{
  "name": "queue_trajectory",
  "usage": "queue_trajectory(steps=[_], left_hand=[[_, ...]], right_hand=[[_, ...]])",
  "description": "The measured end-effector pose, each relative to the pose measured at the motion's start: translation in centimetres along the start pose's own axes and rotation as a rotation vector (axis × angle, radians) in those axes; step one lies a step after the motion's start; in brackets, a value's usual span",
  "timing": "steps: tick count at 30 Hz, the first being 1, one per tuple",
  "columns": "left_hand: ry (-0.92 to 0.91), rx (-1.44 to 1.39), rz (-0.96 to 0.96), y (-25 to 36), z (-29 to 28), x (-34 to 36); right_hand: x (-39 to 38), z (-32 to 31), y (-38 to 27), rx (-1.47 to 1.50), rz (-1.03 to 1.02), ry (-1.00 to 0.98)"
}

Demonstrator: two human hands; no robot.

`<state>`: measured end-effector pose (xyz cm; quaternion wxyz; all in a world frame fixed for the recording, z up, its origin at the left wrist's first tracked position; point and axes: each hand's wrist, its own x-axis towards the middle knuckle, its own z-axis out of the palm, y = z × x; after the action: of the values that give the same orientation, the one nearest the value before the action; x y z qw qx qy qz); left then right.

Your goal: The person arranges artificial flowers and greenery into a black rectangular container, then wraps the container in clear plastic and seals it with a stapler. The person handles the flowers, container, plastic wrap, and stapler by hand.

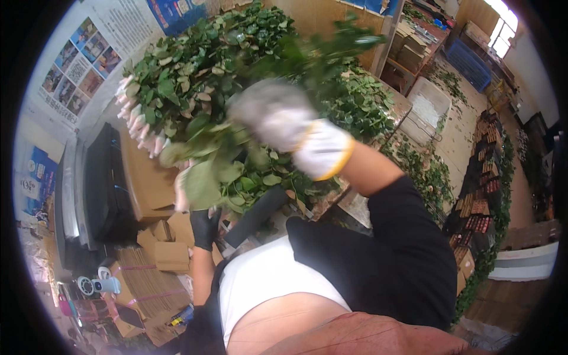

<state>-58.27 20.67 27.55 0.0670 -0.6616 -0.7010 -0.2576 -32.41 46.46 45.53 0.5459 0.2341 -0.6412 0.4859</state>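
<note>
My left hand point(205, 231), in a black glove, grips a leafy bunch point(201, 180) with pale pink flowers at its left side, its fingers partly behind leaves. My right hand point(272, 112), in a white and grey glove with a yellow cuff, is raised among the foliage and smeared by motion; I cannot make out its fingers. Blurred green sprigs point(325, 50) show just above it. Behind, a large heap of leafy stems point(213, 53) has pale flowers along its left edge. A dark rolled-looking piece point(254, 216) lies below the left bunch.
Black sheets point(103, 183) and flattened cardboard boxes point(136, 284) stand at left, near a small light-blue fan point(97, 286). At right are a pale bin point(423, 109), a blue crate point(467, 65), scattered leaves and a long row of dark packed bunches point(482, 183).
</note>
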Motion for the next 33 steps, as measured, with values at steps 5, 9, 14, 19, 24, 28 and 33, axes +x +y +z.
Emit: queue_trajectory(steps=[5,9,14,19,24,28,33], left_hand=[[-0.099,0.072,0.055,0.9,3.0,-0.1],[-0.159,-0.004,-0.202,1.0,2.4,-2.4],[-0.030,-0.252,-0.209,1.8,2.3,-0.8],[0.035,-0.445,-0.390,1.3,0.2,-1.7],[0.108,-0.514,-0.221,2.9,-1.9,-0.4],[0.361,-0.618,-0.753,2.1,-1.4,-4.8],[0.130,-0.695,-0.944,2.8,0.2,-2.8]], right_hand=[[3.4,5.2,10.1,-1.443,0.874,-0.840],[1.7,8.8,7.5,-1.261,0.712,-0.531],[-10.6,7.8,10.4,-0.453,0.192,-0.659],[-4.0,10.4,7.2,-0.380,0.605,-0.927],[-4.7,11.2,9.8,-0.786,0.802,-1.336],[3.2,9.4,6.8,-0.606,0.649,-0.960],[-0.3,9.8,8.5,-0.378,0.714,-1.354]])
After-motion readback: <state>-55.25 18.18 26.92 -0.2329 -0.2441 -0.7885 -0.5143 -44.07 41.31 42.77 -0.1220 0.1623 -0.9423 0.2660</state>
